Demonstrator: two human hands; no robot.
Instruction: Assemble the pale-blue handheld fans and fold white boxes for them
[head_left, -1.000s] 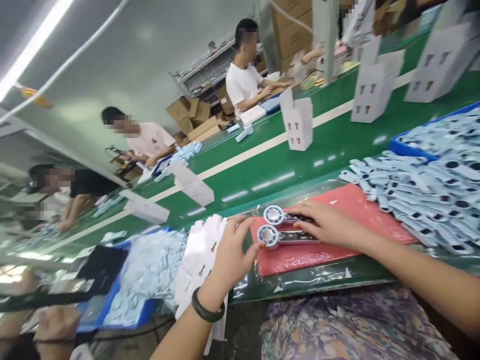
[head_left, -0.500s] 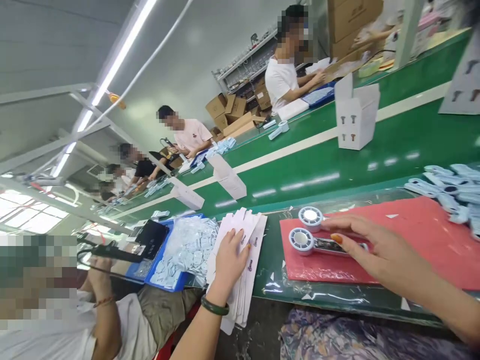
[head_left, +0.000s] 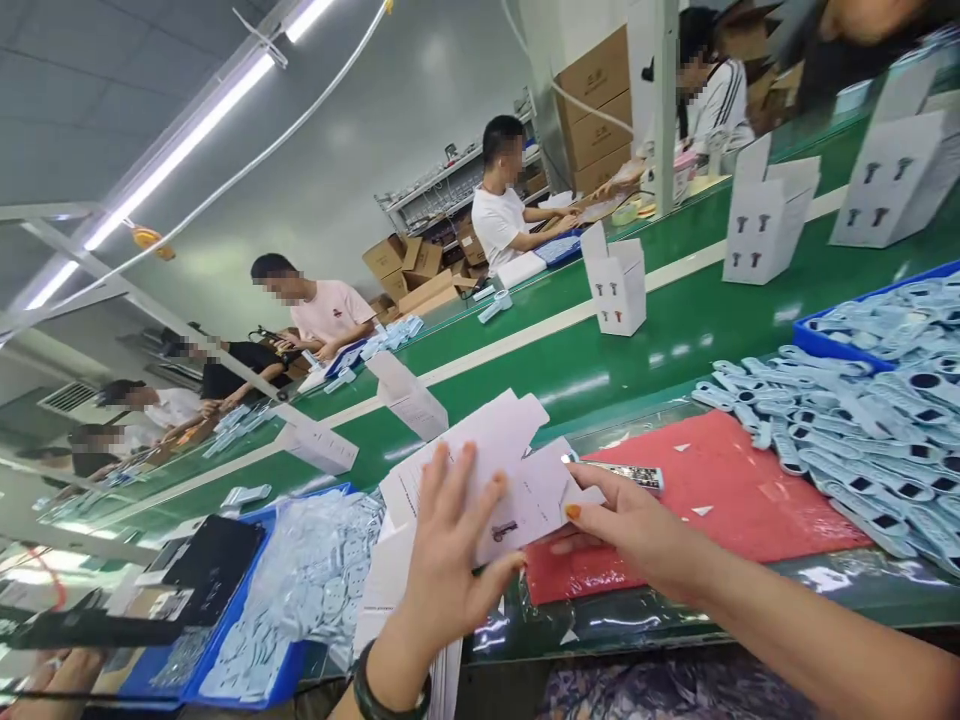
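My left hand (head_left: 457, 560), with a dark green bangle on the wrist, lies with fingers spread on a flat white printed carton (head_left: 517, 500). My right hand (head_left: 637, 520) pinches the right edge of that carton between thumb and fingers. Below my left hand is a stack of flattened white cartons (head_left: 386, 580). Behind the held carton, on a red mat (head_left: 720, 490), part of a light-blue device (head_left: 630, 475) shows its exposed inner parts; the rest of it is hidden.
Light-blue handle parts (head_left: 832, 430) are heaped at the right beside a blue tray (head_left: 862, 350). Another blue tray (head_left: 289, 665) of bagged parts stands left. Opened white boxes (head_left: 619, 285) stand on the green conveyor (head_left: 675, 330). Several people work beyond; another person's hand is at lower left.
A carton has been lifted off the stack and slid right, partly over the mat. My right hand has left the light-blue devices and taken its edge. The view has turned right.
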